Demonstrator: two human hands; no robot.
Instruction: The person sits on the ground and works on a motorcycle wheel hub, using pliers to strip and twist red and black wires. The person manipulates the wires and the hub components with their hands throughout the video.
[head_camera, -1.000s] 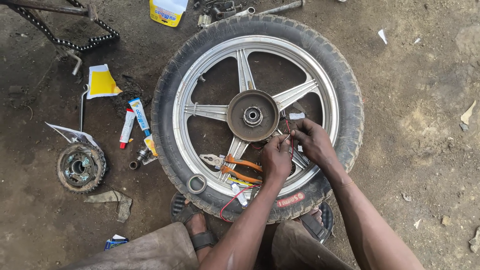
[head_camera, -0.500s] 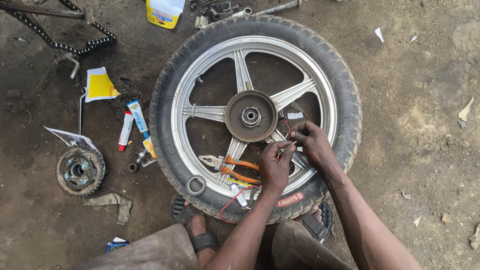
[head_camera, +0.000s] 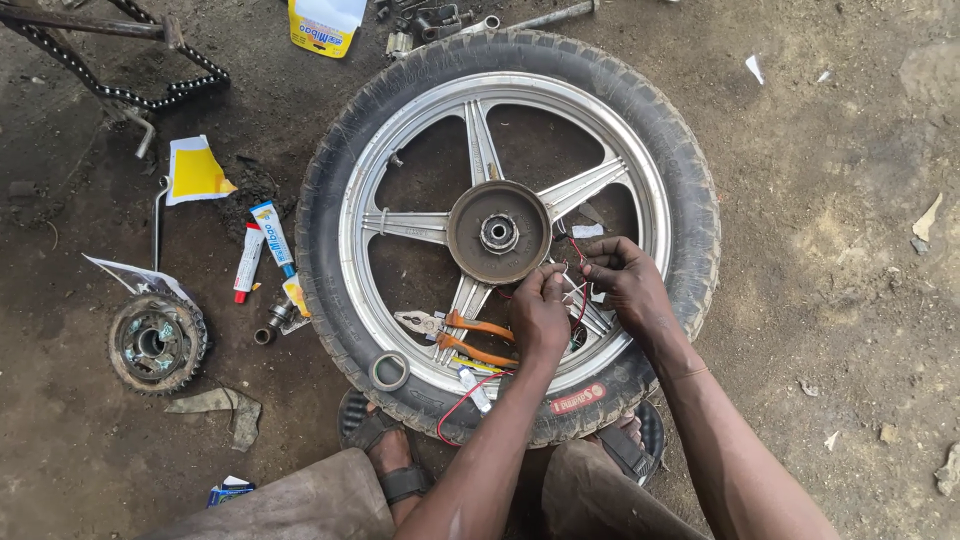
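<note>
Orange-handled pliers (head_camera: 462, 336) lie on the wheel's silver rim (head_camera: 352, 240) left of my left hand (head_camera: 540, 312), which pinches a thin red wire (head_camera: 578, 268) beside the hub (head_camera: 498, 232), while my right hand (head_camera: 622, 282) pinches its upper end.

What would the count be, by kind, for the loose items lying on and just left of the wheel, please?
Pliers with orange handles: 1
Tape roll: 1
Tubes, one red and white, one blue and white: 2
Sprocket: 1
Yellow and white paper: 1
Total: 6
</note>
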